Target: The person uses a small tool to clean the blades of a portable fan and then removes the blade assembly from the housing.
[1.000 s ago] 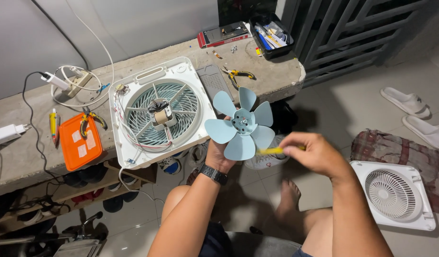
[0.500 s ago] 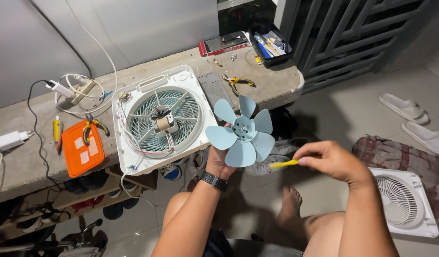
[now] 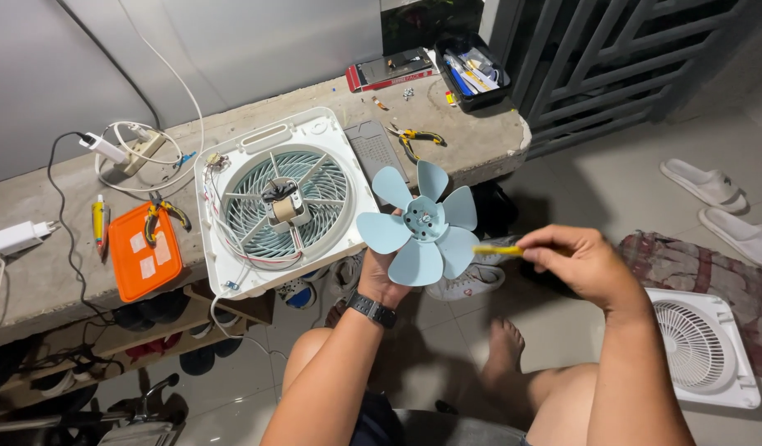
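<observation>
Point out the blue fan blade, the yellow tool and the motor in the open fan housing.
blue fan blade (image 3: pixel 420 223): head view, on its round hub.
yellow tool (image 3: pixel 497 249): head view, on the shaft sticking out of the right hand's grip.
motor (image 3: pixel 283 206): head view, on the coil at the housing's centre.

Left grip (image 3: pixel 387 277) mostly behind fan blade (image 3: pixel 421 225).

Orange box (image 3: pixel 144 253) and pliers (image 3: pixel 420 139) on the concrete ledge (image 3: pixel 34 281); 2 white slippers (image 3: pixel 722 208) on floor.
</observation>
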